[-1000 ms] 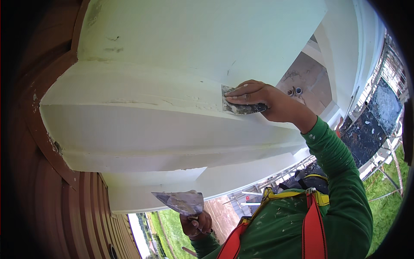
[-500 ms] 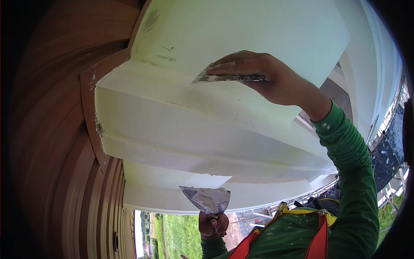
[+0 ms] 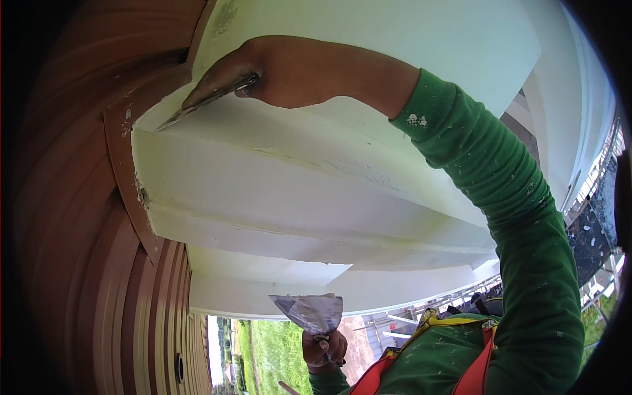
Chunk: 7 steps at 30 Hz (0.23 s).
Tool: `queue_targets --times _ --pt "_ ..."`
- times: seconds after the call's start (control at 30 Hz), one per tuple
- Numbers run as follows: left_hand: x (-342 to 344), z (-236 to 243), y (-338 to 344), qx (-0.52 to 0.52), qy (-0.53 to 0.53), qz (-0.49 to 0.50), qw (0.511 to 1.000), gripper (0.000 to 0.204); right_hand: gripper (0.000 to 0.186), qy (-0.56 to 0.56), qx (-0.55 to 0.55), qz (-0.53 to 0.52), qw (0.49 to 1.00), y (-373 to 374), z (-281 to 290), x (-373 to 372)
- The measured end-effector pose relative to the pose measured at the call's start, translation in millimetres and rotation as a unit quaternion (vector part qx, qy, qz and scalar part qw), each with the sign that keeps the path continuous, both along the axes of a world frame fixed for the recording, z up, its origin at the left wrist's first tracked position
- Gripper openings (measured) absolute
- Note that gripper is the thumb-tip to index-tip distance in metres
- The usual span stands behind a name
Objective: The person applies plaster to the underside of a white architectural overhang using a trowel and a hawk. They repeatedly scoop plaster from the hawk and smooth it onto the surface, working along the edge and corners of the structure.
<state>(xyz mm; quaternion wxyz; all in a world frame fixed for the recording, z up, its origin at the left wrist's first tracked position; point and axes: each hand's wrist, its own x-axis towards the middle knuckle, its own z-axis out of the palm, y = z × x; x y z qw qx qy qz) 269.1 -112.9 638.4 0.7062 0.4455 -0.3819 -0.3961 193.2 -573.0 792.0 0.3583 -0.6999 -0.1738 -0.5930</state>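
Observation:
My right hand (image 3: 263,69) is closed on a putty knife (image 3: 209,100), fingers pressed along its thin blade. The tip of that blade lies at the left end of a ledge on the white moulded surface (image 3: 263,178), near the brown trim. Lower down, my left hand (image 3: 322,349) grips the handle of a second, wider putty knife (image 3: 309,313). Its blade points up and carries a smear of pale putty. Rough patches and small ridges mark the white surface along its edges. Flecks of white stick to my green right sleeve (image 3: 487,158).
Brown ribbed metal cladding (image 3: 72,217) runs down the left, with a brown trim strip (image 3: 128,171) bordering the white surface. Red and yellow harness straps (image 3: 474,368) cross my body. Scaffold bars (image 3: 602,289) stand at right. Grass (image 3: 280,352) lies far below.
My right hand has swept left with its putty knife, from the middle of the white surface to near the brown trim. My left hand and its putty knife have dipped slightly.

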Motion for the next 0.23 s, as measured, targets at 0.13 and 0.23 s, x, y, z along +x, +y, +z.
queue_targets --times 0.13,0.23 --pt "1.7 0.6 -0.1 0.014 0.013 0.008 1.0 0.054 0.043 -0.046 -0.024 0.021 0.998 -6.8 -48.2 3.6" --pt "8.7 -2.0 -1.7 0.027 0.022 -0.003 0.999 0.059 0.044 -0.048 -0.016 0.033 0.998 -10.3 -81.6 8.0"
